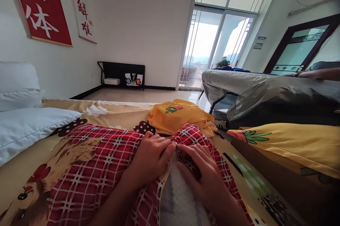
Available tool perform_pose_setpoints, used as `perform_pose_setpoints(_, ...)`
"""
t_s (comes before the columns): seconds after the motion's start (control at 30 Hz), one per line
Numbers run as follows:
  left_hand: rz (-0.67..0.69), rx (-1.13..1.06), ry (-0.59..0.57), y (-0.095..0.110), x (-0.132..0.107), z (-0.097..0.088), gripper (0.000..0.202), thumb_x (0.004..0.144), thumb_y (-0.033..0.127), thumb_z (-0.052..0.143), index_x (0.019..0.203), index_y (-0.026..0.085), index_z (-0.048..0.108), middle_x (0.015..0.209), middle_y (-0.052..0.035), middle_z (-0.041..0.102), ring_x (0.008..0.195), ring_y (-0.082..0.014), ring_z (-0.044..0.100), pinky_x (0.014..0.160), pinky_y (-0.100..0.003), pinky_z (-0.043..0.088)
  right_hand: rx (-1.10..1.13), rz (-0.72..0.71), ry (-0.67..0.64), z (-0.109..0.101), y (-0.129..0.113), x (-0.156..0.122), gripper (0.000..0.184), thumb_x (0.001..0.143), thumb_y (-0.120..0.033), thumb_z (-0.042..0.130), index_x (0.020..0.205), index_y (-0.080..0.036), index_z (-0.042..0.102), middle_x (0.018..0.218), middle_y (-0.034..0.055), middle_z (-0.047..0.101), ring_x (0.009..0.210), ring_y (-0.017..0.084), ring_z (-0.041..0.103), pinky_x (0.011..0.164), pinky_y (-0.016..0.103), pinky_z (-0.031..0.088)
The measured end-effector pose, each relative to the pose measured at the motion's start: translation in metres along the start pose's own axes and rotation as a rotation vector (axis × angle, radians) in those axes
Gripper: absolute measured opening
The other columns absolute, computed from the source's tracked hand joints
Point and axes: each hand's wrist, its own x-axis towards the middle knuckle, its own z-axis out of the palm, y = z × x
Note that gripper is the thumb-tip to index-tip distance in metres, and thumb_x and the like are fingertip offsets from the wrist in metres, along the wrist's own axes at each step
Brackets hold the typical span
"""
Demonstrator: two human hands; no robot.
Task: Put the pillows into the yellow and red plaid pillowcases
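Note:
A red plaid cushion cover [106, 169] with a cartoon hen printed on it lies in front of me. Its edge parts in a gap, and a whitish inner piece [176, 190] shows inside. My left hand [151, 157] is closed on the cover's edge at the top of this gap, thumb against the fingers. Close by on the right, my right hand [203, 173] curls its fingers over the other edge, the index fingertip almost meeting the left thumb. A small light bit between the fingertips is too small to name.
Folded yellow fabric [180, 114] with a printed plant lies just beyond. A white pillow [34, 127] is at left, a yellow cushion [297, 144] on a cardboard box [262, 162] at right. Another person's arm [318, 74] rests on a plastic-covered table [265, 88].

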Motion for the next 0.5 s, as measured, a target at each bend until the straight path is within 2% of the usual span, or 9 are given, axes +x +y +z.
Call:
perform_pose_setpoints(0.13,0.05,0.088,-0.109,0.004,-0.002,-0.002,0.042,0.101,0.028,0.026,0.068,0.018,0.05,0.073,0.0012,0.061,0.071,-0.015,0.049,0.078,-0.035,0.028,-0.001,0.026,0.025,0.004,0.002,0.002,0.021,0.092,-0.024,0.055,0.113,-0.021,0.054,0.096,0.0032,0.065,0.086,0.018,0.058,0.08,0.033,0.044)
perform_pose_setpoints(0.2,0.028,0.082,-0.088,0.003,-0.001,0.0,0.043,0.1,0.025,0.025,0.066,0.018,0.049,0.072,0.0008,0.06,0.071,-0.0152,0.05,0.078,-0.035,0.028,0.006,0.024,0.029,0.006,0.005,0.003,0.019,0.093,-0.022,0.053,0.111,-0.021,0.055,0.094,0.0029,0.066,0.084,0.017,0.059,0.078,0.032,0.044)
perform_pose_setpoints(0.3,-0.094,0.037,0.002,0.003,0.0,0.006,0.037,0.097,0.022,0.028,0.069,0.018,0.052,0.076,0.0001,0.062,0.075,-0.0163,0.052,0.079,-0.036,0.029,0.012,0.004,0.033,0.008,0.008,0.004,0.02,0.095,-0.018,0.048,0.112,-0.022,0.057,0.092,0.0024,0.067,0.082,0.016,0.06,0.076,0.031,0.045)
perform_pose_setpoints(0.4,-0.227,-0.015,0.026,0.003,0.001,0.009,0.025,0.094,0.024,0.037,0.079,0.019,0.057,0.084,-0.0015,0.065,0.081,-0.0186,0.055,0.08,-0.036,0.032,0.009,-0.004,0.041,0.01,0.01,0.004,0.019,0.095,-0.017,0.048,0.11,-0.022,0.058,0.09,0.0023,0.068,0.08,0.015,0.061,0.074,0.03,0.045)
perform_pose_setpoints(0.5,-0.264,-0.077,0.024,0.004,0.001,0.008,0.021,0.091,0.022,0.042,0.104,0.021,0.059,0.102,-0.003,0.068,0.093,-0.0206,0.058,0.088,-0.038,0.032,0.016,0.022,0.045,0.012,0.011,0.004,0.017,0.094,-0.019,0.05,0.107,-0.021,0.06,0.089,0.0027,0.068,0.081,0.016,0.062,0.075,0.03,0.047)
